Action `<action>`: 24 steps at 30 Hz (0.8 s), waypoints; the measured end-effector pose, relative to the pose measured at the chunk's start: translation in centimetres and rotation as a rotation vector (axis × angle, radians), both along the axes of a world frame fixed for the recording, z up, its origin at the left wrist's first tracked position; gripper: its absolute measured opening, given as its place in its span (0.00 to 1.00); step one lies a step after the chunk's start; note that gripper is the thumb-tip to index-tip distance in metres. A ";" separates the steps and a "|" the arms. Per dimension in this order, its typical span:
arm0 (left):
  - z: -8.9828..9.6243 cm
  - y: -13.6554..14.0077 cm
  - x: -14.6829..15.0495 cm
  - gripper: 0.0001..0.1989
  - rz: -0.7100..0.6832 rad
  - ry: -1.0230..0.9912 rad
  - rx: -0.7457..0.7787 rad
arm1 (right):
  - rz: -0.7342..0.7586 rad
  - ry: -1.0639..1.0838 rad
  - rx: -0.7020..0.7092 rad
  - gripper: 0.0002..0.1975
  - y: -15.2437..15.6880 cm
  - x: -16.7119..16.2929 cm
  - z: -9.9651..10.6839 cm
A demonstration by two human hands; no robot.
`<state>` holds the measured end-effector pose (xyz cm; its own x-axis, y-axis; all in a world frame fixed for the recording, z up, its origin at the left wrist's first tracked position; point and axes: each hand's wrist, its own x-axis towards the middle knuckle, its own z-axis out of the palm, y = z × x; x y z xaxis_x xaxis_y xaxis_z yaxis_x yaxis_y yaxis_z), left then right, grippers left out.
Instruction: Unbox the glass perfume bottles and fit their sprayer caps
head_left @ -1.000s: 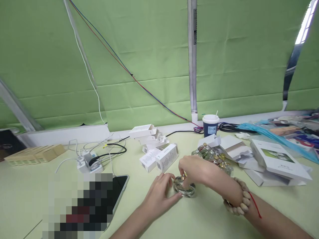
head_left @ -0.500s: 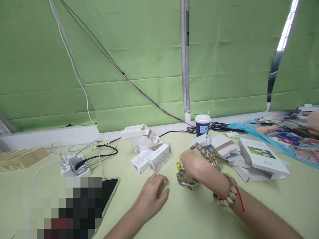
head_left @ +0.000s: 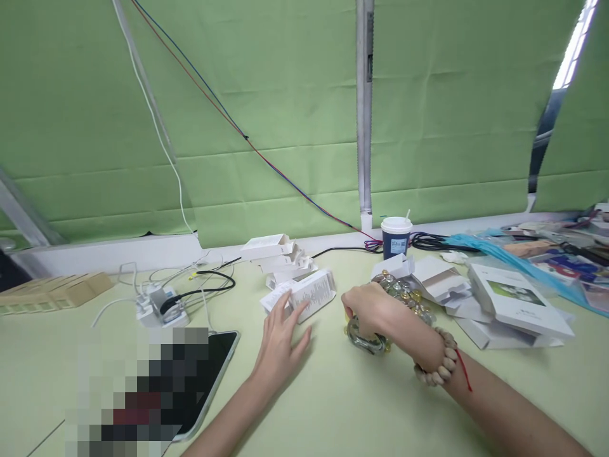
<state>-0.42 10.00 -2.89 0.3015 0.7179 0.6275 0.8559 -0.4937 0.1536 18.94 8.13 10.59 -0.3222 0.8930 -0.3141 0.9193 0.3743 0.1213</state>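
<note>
1. The right hand (head_left: 368,311) is curled palm down over a round glass bottle (head_left: 366,341) that lies flat on the pale green table (head_left: 356,406), about in the middle of it. The fingers are closed around the upper part of the bottle and the wrist is bent, with the forearm coming in from the bottom right corner.
2. On the right wrist sits a bracelet of large pale beads (head_left: 435,371), with a thin red string beside it.
3. The left hand (head_left: 280,339) is open and flat, palm down, with the fingers spread. It holds nothing. Its fingertips reach a white carton (head_left: 309,295) with small print, and they seem to touch its near edge, but the view is not sharp enough to be sure.
4. The left forearm comes in from the bottom edge of the table, just left of the middle.
5. Just behind the right hand is a heap of small glass bottles with gold caps (head_left: 406,295), between the bottle and some open white boxes (head_left: 442,279).
6. More white cartons (head_left: 276,254) are stacked toward the far edge.
7. A paper cup with a lid (head_left: 396,236) stands at the far edge.
8. A dark tablet (head_left: 209,368) lies near the left hand, toward the near left side.
9. A white charger with cables (head_left: 159,303) lies farther left.
</note>
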 end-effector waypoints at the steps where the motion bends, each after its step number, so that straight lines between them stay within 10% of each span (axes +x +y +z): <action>1: -0.1 0.3 -0.2 0.22 0.014 -0.004 -0.023 | -0.007 0.005 0.006 0.18 0.0 0.1 0.0; 7: -1.0 1.3 -0.5 0.18 0.018 -0.110 -0.284 | -0.046 0.121 0.126 0.18 0.2 1.0 0.2; 24: 1.7 -0.7 0.9 0.21 -0.291 -1.068 -0.399 | -0.093 0.311 0.422 0.16 3.1 0.9 -2.9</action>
<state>0.48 9.25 -1.17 -0.0565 0.9117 0.4069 0.0620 -0.4036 0.9128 19.83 11.19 7.71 -0.2564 0.9502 0.1769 0.9628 0.2673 -0.0399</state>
